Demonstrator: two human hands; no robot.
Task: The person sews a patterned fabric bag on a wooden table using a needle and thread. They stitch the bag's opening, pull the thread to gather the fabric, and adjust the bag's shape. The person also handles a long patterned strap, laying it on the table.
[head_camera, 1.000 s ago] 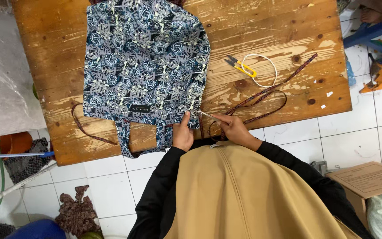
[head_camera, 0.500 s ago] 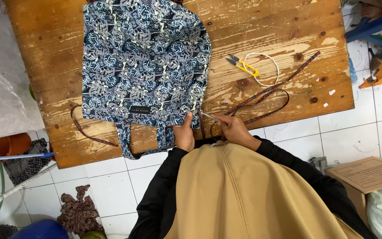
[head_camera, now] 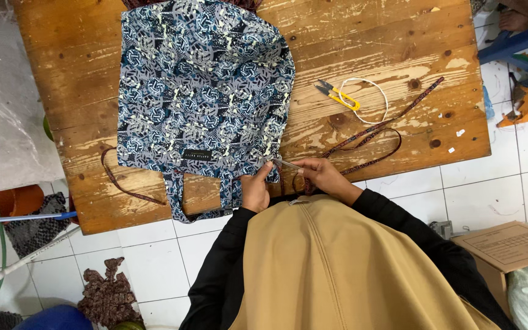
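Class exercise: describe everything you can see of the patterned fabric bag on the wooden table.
The fabric bag lies flat on the wooden table, printed in dark blue, grey and cream leaf shapes, with a small dark label near its lower edge. Straps hang past the table's near edge. The left hand pinches its lower right corner; the right hand is beside it.

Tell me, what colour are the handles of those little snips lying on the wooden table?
Yellow handles on the snips, seen in the head view.
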